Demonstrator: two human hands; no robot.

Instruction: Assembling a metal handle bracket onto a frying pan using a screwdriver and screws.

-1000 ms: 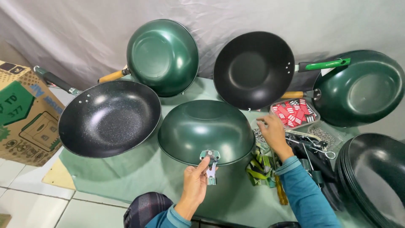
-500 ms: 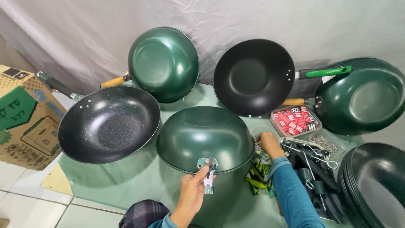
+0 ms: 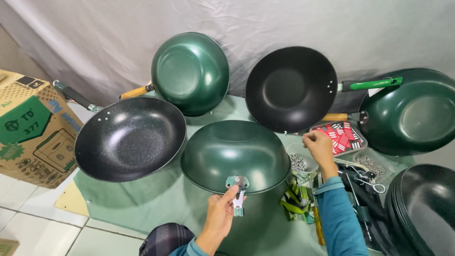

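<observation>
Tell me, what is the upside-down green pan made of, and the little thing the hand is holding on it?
The upside-down green pan looks like metal with a smooth, glossy green coating: light reflects softly off its dome. The bracket at its rim, pinched by the left hand, looks like bare silvery metal, shiny and uncoated. Which metal, I can't tell.

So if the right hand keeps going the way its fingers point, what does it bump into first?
The right hand points up and left, away from the person. First in that line looks to be the rim of the black wok leaning on the grey cloth, though depth is hard to judge.
</observation>
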